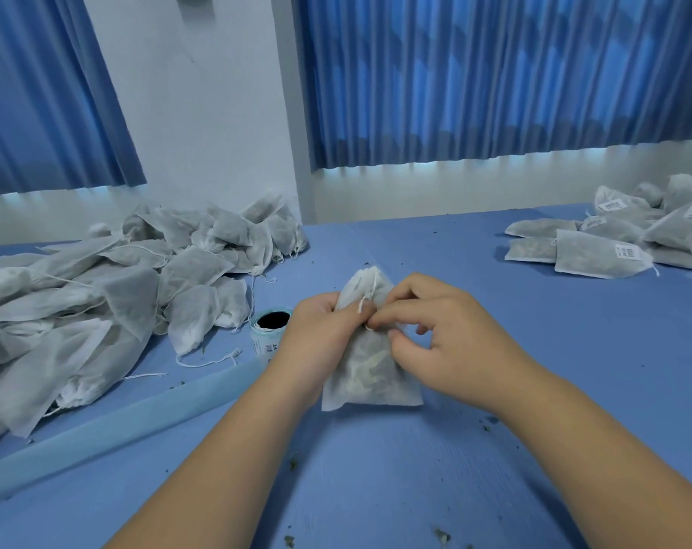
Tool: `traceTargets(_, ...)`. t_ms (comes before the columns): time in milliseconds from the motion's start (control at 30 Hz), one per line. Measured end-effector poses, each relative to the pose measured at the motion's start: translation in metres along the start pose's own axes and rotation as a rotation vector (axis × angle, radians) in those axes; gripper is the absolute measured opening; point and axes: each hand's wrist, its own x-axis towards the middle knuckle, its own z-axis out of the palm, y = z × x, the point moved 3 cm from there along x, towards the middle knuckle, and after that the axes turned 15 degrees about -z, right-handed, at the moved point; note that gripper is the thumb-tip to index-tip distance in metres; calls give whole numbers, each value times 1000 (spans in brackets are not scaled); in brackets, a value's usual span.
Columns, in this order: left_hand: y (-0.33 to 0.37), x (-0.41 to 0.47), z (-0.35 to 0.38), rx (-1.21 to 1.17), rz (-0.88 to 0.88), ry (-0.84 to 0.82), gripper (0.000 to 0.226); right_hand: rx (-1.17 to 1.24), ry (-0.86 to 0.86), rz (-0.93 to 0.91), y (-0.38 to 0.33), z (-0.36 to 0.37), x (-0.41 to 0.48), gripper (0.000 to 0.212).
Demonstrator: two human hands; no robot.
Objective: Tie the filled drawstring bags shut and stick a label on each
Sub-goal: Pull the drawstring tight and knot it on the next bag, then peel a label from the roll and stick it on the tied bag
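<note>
White: one drawstring bag (370, 378), left hand (320, 330) gripping its neck, right hand (447, 342) pinching its string (366, 301)

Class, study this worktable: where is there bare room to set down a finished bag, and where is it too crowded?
Bare: the blue table beyond the held bag, between the unlabelled heap and the labelled pile; also right of the right hand. Crowded: the left side, with heap, label roll and pale strip beside the left hand.
</note>
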Motion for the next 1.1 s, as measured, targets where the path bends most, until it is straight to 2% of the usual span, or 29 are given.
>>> traceTargets(67, 4, -3, -8, -3, -7, 79, 14, 36, 11, 43, 2, 6, 0, 26)
traceTargets(233, 8, -23, -46, 132, -33, 301, 21, 59, -34, 88, 7, 24, -2, 26)
traceTargets(367, -7, -46, -79, 197, -65, 391, 20, 154, -43, 119, 4, 40, -1, 26)
traceTargets(467, -26, -61, -99, 256, -72, 472, 29, 213, -39, 155, -1, 50, 6, 31)
traceTargets(567, -38, -71, -112, 375, -6, 593, 19, 270, -54, 217, -8, 61, 18, 28)
traceTargets(700, -44, -77, -119, 455, 99, 704, 21, 372, -14, 285, -19, 76, 39, 13)
traceTargets(900, -55, -80, -122, 353, 43, 745, 22, 367, -37, 313, -26, 106, 54, 20)
traceTargets(1033, -55, -78, -124, 356, 42, 745, 20, 234, -188, 219, -28, 125, 43, 24)
traceTargets(1100, -56, -77, -122, 390, 39, 732, 18, 226, -192, 174, -27, 123, 41, 31)
